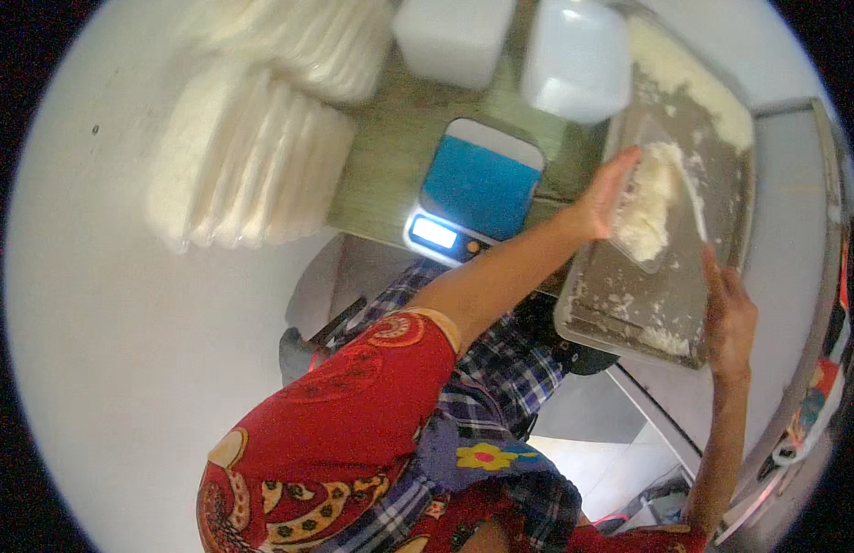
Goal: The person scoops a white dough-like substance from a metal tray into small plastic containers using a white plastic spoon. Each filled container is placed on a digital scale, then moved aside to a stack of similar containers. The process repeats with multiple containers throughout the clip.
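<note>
My left hand grips the side of a small clear plastic container, tilted over a large shallow tray. White crumbly food lies in the container. My right hand holds a thin white utensil by its lower end. Its far end reaches up beside the container, and its exact shape is blurred. More of the white food is heaped along the tray's far right side, with crumbs scattered on the bottom. Left of the tray stands a kitchen scale with a blue platform and a lit display.
Two stacks of whitish translucent plastic containers stand behind the scale. Rows of filled, pale clear-plastic packs line the left side. A greenish tabletop lies under the scale. A grey-framed edge runs along the right.
</note>
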`<action>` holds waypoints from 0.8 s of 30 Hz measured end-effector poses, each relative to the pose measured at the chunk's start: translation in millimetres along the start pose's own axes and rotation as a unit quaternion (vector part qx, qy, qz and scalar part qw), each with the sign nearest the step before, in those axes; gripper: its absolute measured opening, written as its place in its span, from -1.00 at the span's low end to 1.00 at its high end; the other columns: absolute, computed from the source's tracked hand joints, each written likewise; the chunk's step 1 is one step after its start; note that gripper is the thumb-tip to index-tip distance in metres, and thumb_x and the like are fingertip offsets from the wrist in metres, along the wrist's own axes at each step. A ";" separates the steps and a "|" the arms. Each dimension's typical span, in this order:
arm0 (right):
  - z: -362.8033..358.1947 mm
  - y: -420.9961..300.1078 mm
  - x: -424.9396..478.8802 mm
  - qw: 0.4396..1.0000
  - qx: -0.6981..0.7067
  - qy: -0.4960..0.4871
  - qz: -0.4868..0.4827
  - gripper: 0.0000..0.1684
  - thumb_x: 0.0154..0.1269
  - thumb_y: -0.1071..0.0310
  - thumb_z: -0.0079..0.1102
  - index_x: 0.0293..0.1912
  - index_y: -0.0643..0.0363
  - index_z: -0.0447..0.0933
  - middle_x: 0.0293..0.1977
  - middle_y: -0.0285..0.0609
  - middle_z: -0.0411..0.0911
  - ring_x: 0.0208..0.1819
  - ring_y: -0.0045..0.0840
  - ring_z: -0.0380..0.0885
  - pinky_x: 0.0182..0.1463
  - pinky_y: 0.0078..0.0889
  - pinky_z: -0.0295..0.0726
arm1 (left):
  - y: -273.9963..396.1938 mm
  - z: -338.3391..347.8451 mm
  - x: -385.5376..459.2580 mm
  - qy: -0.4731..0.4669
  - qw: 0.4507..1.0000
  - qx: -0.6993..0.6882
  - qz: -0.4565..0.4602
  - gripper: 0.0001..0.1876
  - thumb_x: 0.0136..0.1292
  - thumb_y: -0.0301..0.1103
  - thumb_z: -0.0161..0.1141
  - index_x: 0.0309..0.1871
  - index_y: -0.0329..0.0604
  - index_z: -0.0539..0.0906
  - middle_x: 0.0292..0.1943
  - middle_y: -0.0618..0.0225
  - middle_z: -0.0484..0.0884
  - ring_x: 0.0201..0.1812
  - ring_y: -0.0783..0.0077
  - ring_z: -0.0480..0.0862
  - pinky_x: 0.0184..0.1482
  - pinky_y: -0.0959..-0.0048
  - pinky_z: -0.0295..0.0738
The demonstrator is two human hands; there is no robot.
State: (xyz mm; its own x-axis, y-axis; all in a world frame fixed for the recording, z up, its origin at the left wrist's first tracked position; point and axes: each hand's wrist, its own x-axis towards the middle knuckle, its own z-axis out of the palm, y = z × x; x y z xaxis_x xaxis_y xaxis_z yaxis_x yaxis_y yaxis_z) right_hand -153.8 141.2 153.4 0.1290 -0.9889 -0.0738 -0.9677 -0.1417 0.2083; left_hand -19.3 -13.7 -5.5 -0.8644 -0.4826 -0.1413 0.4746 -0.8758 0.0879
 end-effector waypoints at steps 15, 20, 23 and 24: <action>47.8 87.3 148.9 0.933 0.263 0.074 0.236 -0.48 0.18 0.43 -0.02 0.17 -0.05 0.33 -0.51 -0.17 0.48 -0.51 -0.57 0.37 -0.35 -0.47 0.42 | -2.8 10.7 -48.7 0.017 0.998 0.000 -0.067 -0.44 0.18 0.15 -0.07 0.07 -0.09 0.43 -0.13 0.15 0.54 -0.17 0.27 0.58 -0.12 0.20 0.51; 56.4 102.9 202.9 0.976 0.112 0.047 0.181 -0.50 0.15 0.46 -0.04 0.13 0.00 0.36 -0.31 0.09 0.53 -0.25 -0.18 0.52 -0.14 -0.21 0.46 | -2.7 6.6 -58.3 0.037 0.995 0.023 -0.089 -0.33 0.13 0.23 -0.08 0.16 -0.09 0.34 -0.03 0.08 0.50 -0.10 0.10 0.56 -0.08 0.07 0.47; 56.8 96.5 216.4 0.980 0.091 0.019 0.177 -0.51 0.14 0.47 -0.04 0.11 0.02 0.37 -0.22 0.16 0.50 -0.14 -0.09 0.48 -0.06 -0.13 0.42 | -12.2 -11.6 -52.4 0.038 0.995 -0.013 -0.093 -0.35 0.15 0.20 -0.08 0.16 -0.09 0.34 -0.03 0.10 0.50 -0.10 0.14 0.55 -0.08 0.12 0.48; 56.9 96.2 222.5 0.980 0.083 0.010 0.179 -0.51 0.13 0.48 -0.04 0.11 0.02 0.38 -0.21 0.17 0.49 -0.14 -0.10 0.49 -0.05 -0.13 0.42 | -10.0 -12.1 -51.0 0.039 0.994 -0.034 -0.094 -0.38 0.17 0.18 -0.07 0.14 -0.10 0.36 -0.05 0.14 0.51 -0.11 0.21 0.56 -0.09 0.19 0.49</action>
State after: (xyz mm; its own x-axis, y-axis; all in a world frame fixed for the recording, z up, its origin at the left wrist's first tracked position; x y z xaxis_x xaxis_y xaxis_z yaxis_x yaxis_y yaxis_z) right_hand -230.5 -90.0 101.6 -0.2224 -0.9749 -0.0062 -0.9735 0.2217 0.0558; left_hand 22.1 19.5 -11.1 -0.9245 -0.3071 -0.2257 0.3180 -0.9480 -0.0130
